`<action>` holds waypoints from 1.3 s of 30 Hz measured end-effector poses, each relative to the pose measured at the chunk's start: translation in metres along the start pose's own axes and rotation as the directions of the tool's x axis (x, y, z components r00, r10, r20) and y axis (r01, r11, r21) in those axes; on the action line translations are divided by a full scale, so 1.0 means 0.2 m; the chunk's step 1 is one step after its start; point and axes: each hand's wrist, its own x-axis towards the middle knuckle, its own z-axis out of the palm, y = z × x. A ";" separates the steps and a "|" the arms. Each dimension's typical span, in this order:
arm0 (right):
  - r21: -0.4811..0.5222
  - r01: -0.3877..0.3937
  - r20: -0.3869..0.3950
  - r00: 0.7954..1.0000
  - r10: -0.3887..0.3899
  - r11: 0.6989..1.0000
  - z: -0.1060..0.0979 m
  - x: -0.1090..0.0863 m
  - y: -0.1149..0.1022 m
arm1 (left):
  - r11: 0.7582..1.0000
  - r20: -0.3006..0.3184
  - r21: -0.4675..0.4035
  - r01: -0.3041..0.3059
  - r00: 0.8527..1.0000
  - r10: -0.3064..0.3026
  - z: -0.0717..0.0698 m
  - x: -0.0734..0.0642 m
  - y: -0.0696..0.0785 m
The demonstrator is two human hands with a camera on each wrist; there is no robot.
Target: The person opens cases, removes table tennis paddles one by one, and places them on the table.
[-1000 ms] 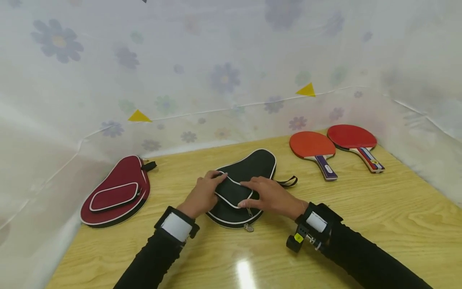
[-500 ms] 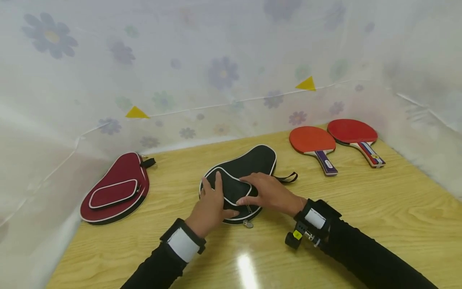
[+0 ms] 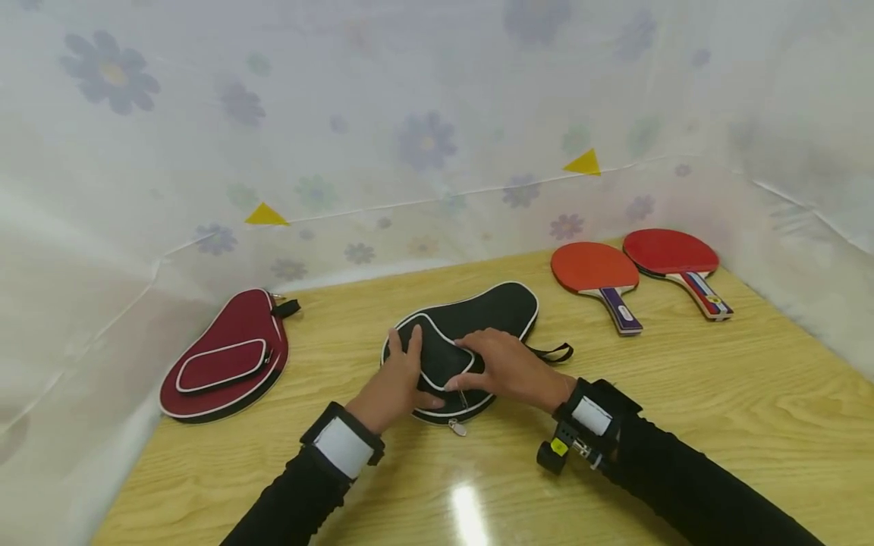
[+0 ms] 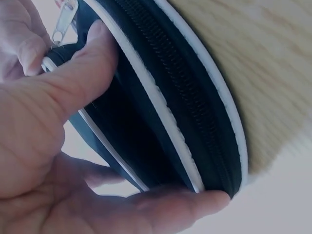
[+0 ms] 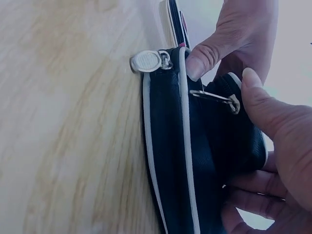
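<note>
Right hand (image 3: 515, 369) clamps the pocket (image 3: 440, 358) by its end; left hand (image 3: 394, 387) lies spread, fingers apart, on the black case (image 3: 505, 305), mid-table on the worktop (image 3: 683, 409). Best, I'd say: left pins firmly, right holds taut, zip pull (image 5: 214, 97) clear of fingertips.

Legible text: none. Marks present, characters unresolved:
- Orange-red paddle (image 3: 596, 265): white rounded label (image 3: 624, 312) on purple handle; print too small to read.
- Red paddle (image 3: 671, 252): yellow emblem (image 3: 713, 300) on striped handle, near butt; symbol unreadable.
- Right wrist device (image 3: 550, 458): small yellow tag (image 3: 559, 447); dark mark, illegible.
- Black case (image 3: 440, 358): oval zipper pull (image 5: 147, 61), ridged face; characters not discernible.
- Floral sheet (image 3: 341, 91): two plain yellow triangles, left marker (image 3: 266, 214), right marker (image 3: 583, 162).
</note>
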 end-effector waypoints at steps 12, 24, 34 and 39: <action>0.023 -0.002 -0.002 1.000 0.002 1.000 0.02 0.03 -0.02 | 0.999 0.050 -0.022 -0.032 0.998 0.033 -0.04 0.07 -0.14; -0.034 -0.083 -0.111 0.991 0.079 0.996 0.08 0.06 -0.08 | 0.998 0.035 -0.016 -0.063 0.997 0.064 -0.08 0.14 -0.20; -0.045 -0.120 -0.186 0.976 0.109 0.992 0.13 0.10 -0.12 | 0.991 -0.035 0.038 -0.125 0.991 0.127 -0.09 0.14 -0.23; -0.029 -0.134 -0.204 0.971 0.126 0.991 0.15 0.11 -0.14 | 0.984 -0.063 0.087 -0.158 0.984 0.164 -0.09 0.13 -0.24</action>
